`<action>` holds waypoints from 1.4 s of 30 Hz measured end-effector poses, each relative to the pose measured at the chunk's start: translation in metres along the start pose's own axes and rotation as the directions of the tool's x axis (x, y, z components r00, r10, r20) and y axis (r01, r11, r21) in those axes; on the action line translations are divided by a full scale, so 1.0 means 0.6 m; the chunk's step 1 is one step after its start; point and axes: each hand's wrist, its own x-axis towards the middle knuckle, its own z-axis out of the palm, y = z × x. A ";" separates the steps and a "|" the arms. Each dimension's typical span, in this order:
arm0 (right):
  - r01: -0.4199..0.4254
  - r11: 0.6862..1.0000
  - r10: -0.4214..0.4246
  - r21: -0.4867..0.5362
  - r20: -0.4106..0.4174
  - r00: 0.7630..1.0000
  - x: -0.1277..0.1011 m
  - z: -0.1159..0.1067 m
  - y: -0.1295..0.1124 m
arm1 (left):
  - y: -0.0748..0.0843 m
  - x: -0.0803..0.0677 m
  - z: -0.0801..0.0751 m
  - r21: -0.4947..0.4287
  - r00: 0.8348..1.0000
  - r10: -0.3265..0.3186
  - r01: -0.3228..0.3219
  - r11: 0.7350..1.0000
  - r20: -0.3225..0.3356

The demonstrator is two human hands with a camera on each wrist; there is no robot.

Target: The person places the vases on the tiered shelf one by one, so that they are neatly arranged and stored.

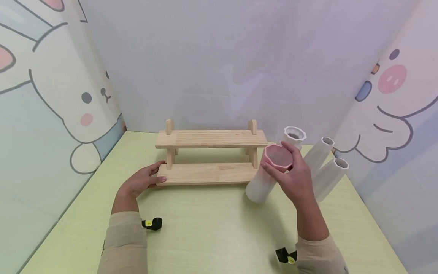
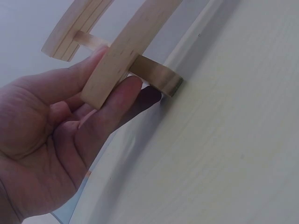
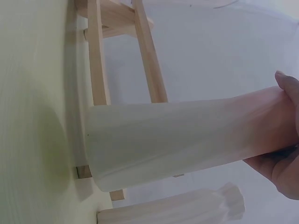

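A two-tier wooden shelf [image 1: 208,174] stands against the back of the table. At its left end, my left hand [image 1: 145,179] pinches the lower board [image 2: 110,70] between thumb and fingers. My right hand [image 1: 295,176] grips a tall white vase with a pink rim [image 1: 265,179] near its top. In the right wrist view the vase [image 3: 177,135] looks raised off the table, with its base close to the shelf's right end. Part of the pink rim is hidden by my fingers.
Several white vases stand at the right: one with a flared rim [image 1: 295,134], a slim one [image 1: 318,152] and another slim one [image 1: 330,179]. The pale yellow table [image 1: 205,232] meets grey and cartoon-printed walls [image 1: 226,64] at its back and sides.
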 end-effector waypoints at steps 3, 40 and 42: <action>0.000 1.000 0.000 0.017 -0.005 1.000 -0.002 0.000 0.000 | -0.001 -0.001 0.001 0.002 1.000 -0.014 0.014 1.000 -0.009; 0.065 0.997 -0.066 0.046 0.013 0.998 0.033 0.042 -0.032 | 0.003 -0.001 0.003 0.037 0.998 -0.030 0.031 0.999 -0.047; 0.066 0.996 -0.067 0.058 0.024 0.997 0.034 0.046 -0.034 | 0.003 -0.002 0.003 0.033 0.998 -0.030 0.032 0.999 -0.047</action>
